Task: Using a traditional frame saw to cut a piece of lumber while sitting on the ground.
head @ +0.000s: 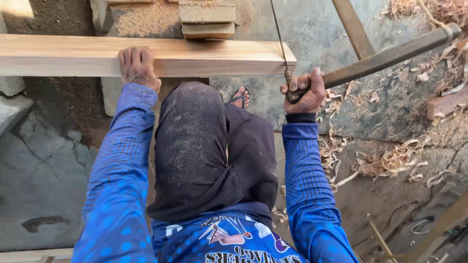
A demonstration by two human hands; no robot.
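Note:
A long pale wooden plank (209,57) lies across the view, resting under my raised knee in dusty black trousers. My left hand (137,65) presses palm-down on the plank's near edge. My right hand (304,91) grips the dark wooden frame of a bow saw (390,56), at the plank's right end. The saw's thin blade (279,34) runs up and away from the hand, just beside the plank's end. My sandalled foot (240,97) shows below the plank.
Wood shavings (390,160) litter the concrete ground at right. Stacked wood blocks (207,19) and sawdust sit beyond the plank. A slanted timber (353,27) and a wood offcut (446,104) lie at right. Cables (419,224) trail at lower right.

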